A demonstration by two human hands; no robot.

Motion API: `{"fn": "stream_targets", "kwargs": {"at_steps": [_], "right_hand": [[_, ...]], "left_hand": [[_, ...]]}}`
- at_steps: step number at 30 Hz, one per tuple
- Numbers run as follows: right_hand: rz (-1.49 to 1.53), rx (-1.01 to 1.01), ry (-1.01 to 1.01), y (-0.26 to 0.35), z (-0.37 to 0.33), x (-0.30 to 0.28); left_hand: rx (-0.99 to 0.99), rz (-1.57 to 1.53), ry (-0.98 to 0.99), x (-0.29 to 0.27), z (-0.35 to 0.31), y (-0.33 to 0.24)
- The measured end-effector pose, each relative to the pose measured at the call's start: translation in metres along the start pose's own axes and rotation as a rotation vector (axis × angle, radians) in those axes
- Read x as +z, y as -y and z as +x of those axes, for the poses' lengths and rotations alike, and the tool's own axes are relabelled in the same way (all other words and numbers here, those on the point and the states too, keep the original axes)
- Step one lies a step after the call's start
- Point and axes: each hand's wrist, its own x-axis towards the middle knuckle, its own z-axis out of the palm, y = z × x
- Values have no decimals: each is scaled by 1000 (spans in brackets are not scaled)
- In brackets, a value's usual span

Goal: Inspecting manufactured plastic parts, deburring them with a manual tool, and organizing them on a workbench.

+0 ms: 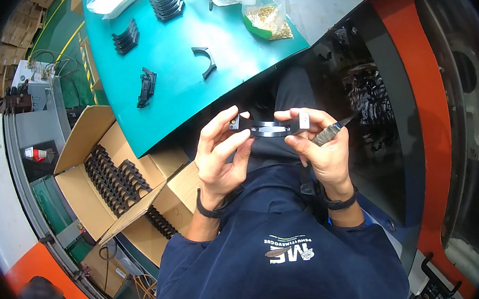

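Observation:
Between my two hands, above my lap, is a black curved plastic part (270,131) with a block-like end on each side. My left hand (222,156) pinches its left end between thumb and fingers. The right end is gripped by the thumb and fingers of my right hand (331,158). That same hand also keeps a small knife (326,135) with a wrapped handle tucked against the palm, its pointed blade sticking out to the upper right. On the green table ahead lie a single black curved part (206,61) and another black part (147,87).
Stacked black parts (167,4) and a second stack (126,37) stand on the green table (168,108). A bag of small brass-coloured pieces (268,22) lies by its far right corner. Left of me, an open cardboard box (79,192) holds rows of black parts. Orange-framed machinery (422,109) stands right.

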Motion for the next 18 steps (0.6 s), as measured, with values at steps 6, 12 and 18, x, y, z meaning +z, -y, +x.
{"fn": "stream_targets", "kwargs": {"at_steps": [6,12,18], "right_hand": [[-14,1,7,1,-2,2],[-70,-73,34,-8,0,3],[-92,1,-54,-3,0,10]], "left_hand": [[69,274,-23,3,-4,1],[197,549,-138,10,-6,-1],[219,590,-143,3,-5,9]]}}
